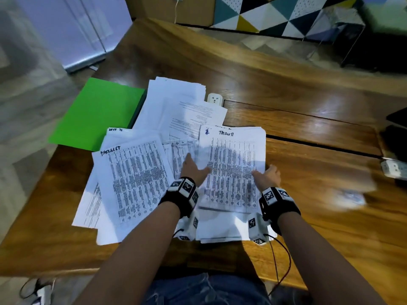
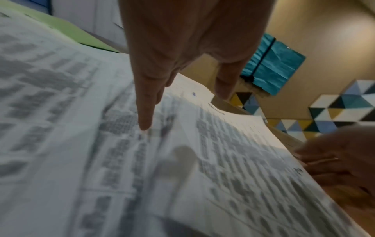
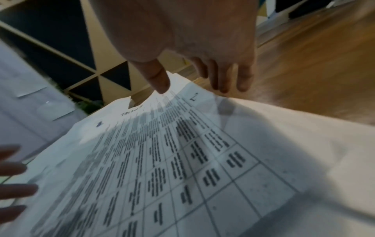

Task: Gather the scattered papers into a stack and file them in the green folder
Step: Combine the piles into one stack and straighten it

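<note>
Fingers [image 2: 145, 112] of the left hand [image 1: 193, 170] are straight and press down on the papers [image 1: 136, 172]. Right hand [image 1: 267, 176] fingers [image 3: 220, 77] are loosely spread at the 3 o'clock edge of the top sheet [image 1: 231, 168]; I cannot tell if they grip it. That sheet is white with a printed grid and small dark writing. More white papers lie fanned out and overlapping on the wooden table [image 1: 308, 194]. A bright green folder [image 1: 97, 113] lies shut at 10 o'clock, just beside the papers.
</note>
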